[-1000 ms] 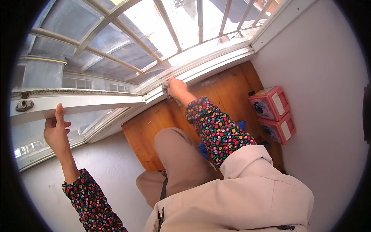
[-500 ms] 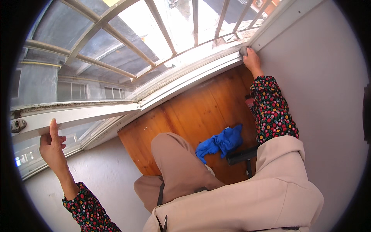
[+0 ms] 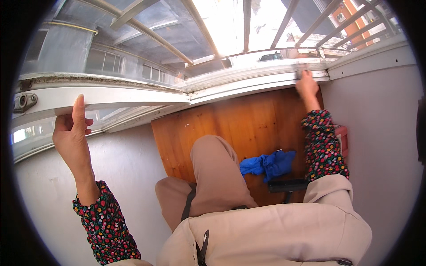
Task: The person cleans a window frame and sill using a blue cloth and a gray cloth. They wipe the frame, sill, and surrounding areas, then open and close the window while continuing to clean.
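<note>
The left hand (image 3: 71, 133) grips the lower edge of an opened white window sash (image 3: 102, 95), its thumb laid upright against the sash's face and the other fingers curled up behind the edge, so they are clamped on the frame. A metal hinge fitting (image 3: 24, 101) sits at the sash's left end, near that hand. The right hand (image 3: 306, 84) reaches out to the far right corner of the white window sill (image 3: 248, 84), where sill meets wall; it presses on something small and grey there, too blurred to name, and whether its fingers are together or apart cannot be told. Both sleeves are dark with a coloured floral print. Below the sill lies a wooden floor board surface (image 3: 222, 124), with a crumpled blue cloth (image 3: 268, 163) near its right edge, beside the person's bent knee, and a dark flat tool (image 3: 287, 185) touching the cloth's near side.
</note>
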A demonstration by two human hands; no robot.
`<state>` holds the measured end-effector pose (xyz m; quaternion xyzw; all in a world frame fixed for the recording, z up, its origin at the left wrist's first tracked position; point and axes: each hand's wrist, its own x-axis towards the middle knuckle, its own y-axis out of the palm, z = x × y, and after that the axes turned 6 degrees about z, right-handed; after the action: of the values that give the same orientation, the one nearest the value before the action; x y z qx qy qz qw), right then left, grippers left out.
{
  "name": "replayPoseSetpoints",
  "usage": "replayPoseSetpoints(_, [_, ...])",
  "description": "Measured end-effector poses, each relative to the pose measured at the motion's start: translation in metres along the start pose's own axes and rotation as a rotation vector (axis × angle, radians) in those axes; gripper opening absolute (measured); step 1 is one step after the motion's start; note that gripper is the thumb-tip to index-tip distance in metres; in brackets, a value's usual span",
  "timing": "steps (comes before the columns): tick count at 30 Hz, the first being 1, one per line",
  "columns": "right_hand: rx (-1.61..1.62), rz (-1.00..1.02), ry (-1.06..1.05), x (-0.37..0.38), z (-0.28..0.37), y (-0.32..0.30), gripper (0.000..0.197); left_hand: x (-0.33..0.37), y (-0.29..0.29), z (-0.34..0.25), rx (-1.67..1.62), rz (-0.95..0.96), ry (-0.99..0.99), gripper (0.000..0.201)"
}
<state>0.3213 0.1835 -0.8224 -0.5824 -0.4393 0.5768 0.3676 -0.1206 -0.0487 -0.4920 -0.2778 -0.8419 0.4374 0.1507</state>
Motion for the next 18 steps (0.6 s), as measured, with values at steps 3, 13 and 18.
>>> replayPoseSetpoints(3, [0.070, 0.018, -0.100, -0.043, 0.081, 0.014, 0.028, -0.001, 0.000, -0.002, -0.002, 0.006, 0.003, 0.041])
replayPoseSetpoints(13, [0.091, -0.085, -0.192, -0.125, 0.242, 0.053, 0.024, -0.006, 0.000, -0.006, -0.019, -0.017, 0.011, 0.041])
replayPoseSetpoints(18, [0.225, 0.044, -0.126, -0.149, 0.302, 0.059, 0.028, -0.008, -0.004, -0.009, 0.027, -0.012, 0.026, 0.044])
